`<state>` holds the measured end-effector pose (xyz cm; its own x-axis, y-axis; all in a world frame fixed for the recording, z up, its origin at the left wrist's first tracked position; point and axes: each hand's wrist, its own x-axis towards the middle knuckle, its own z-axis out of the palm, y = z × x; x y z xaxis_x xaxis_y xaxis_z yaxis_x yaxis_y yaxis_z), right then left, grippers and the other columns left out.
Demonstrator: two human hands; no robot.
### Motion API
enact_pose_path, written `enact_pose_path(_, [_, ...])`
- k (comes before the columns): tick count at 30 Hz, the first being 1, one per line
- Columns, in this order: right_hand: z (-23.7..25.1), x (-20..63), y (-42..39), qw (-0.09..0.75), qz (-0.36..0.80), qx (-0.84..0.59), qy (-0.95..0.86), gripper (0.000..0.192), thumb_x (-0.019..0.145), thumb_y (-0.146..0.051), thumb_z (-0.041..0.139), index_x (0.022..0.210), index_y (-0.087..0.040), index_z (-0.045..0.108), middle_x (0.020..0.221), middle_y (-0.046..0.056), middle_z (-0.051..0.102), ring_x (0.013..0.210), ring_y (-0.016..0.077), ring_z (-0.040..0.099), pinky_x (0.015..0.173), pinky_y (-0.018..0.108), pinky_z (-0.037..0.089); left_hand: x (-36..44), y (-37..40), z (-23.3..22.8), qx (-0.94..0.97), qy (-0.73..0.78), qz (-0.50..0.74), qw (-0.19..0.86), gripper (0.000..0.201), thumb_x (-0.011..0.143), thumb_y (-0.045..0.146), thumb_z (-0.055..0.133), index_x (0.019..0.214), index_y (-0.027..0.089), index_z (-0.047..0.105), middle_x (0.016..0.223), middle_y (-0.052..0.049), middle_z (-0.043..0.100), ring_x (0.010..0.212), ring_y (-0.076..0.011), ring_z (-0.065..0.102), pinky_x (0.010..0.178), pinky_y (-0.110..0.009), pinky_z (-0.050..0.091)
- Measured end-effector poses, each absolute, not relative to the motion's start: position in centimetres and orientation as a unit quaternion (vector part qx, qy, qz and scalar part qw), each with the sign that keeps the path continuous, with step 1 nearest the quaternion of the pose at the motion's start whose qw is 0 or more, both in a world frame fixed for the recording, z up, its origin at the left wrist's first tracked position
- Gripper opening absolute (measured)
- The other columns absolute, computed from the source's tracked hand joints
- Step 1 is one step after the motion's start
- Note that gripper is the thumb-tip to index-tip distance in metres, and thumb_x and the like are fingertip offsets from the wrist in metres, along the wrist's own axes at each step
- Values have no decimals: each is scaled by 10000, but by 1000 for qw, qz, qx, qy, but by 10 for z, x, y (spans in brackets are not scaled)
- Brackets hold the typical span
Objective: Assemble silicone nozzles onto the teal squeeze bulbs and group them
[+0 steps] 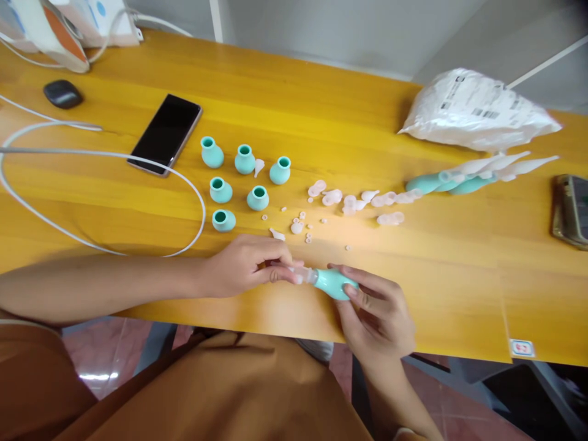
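Observation:
My right hand (379,306) is wrapped round a teal squeeze bulb (329,283), its neck turned to the left. A translucent plastic connector (309,275) sits at the bulb's neck, and my left hand (257,264) pinches its far end between thumb and fingers. How deep the connector goes into the neck I cannot tell. Beyond my left hand stand several open-necked teal bulbs (258,198). Loose translucent connectors (332,196), pale pointed tips (277,234) and tiny rings (309,237) lie scattered on the wooden table (459,275) just past both hands.
At right lie teal bulbs with long pale nozzles (429,182), below a white plastic bag (478,113). A black phone (168,131), a looped white cable (203,214) and a mouse (63,94) are at left. Another device (571,208) rests at the right edge.

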<state>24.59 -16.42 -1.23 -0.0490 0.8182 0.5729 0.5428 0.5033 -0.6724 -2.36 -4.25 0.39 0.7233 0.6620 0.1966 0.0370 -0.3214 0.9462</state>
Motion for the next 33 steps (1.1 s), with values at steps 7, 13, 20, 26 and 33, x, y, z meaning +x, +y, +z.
enact_pose_path(7, [-12, 245, -162, 503, 127, -473, -712, 802, 849, 177, 812, 1483, -307, 722, 1470, 89, 769, 1233, 284, 840, 964, 508, 798, -21, -42, 4, 763, 206, 342, 508, 59, 1074, 225, 808, 1035, 200, 844, 1046, -55, 898, 972, -179, 847, 917, -289, 663])
enact_pose_path(13, [-12, 245, -162, 503, 138, -471, -711, 787, 854, 190, 783, 1485, -276, 728, 1468, 115, 765, 1248, 291, 838, 998, 507, 786, -20, -41, 8, 771, 190, 363, 488, 48, 1060, 195, 814, 1045, 204, 859, 1060, -69, 893, 950, -176, 845, 871, -276, 673])
enact_pose_path(20, [-12, 245, -164, 499, 138, -473, -713, 786, 858, 180, 791, 1488, -285, 725, 1467, 109, 770, 1247, 290, 839, 1000, 510, 785, -19, -42, 11, 783, 177, 385, 456, 97, 1081, 186, 783, 1004, 188, 842, 1056, -82, 880, 920, -160, 824, 838, -262, 671])
enact_pose_path(26, [-11, 245, -165, 495, 131, -474, -717, 777, 858, 154, 818, 1491, -286, 723, 1461, 113, 781, 1219, 287, 851, 982, 491, 791, -19, -45, 10, 788, 173, 396, 438, 68, 1054, 162, 811, 991, 179, 831, 1027, -76, 861, 903, -152, 816, 828, -254, 671])
enact_pose_path(33, [-9, 246, -166, 484, 119, -477, -724, 792, 871, 138, 818, 1525, -295, 708, 1455, 105, 792, 1232, 290, 846, 982, 498, 786, -22, -47, 10, 817, 166, 388, 393, 54, 1072, 168, 795, 1030, 185, 824, 1049, -75, 865, 918, -155, 818, 854, -268, 665])
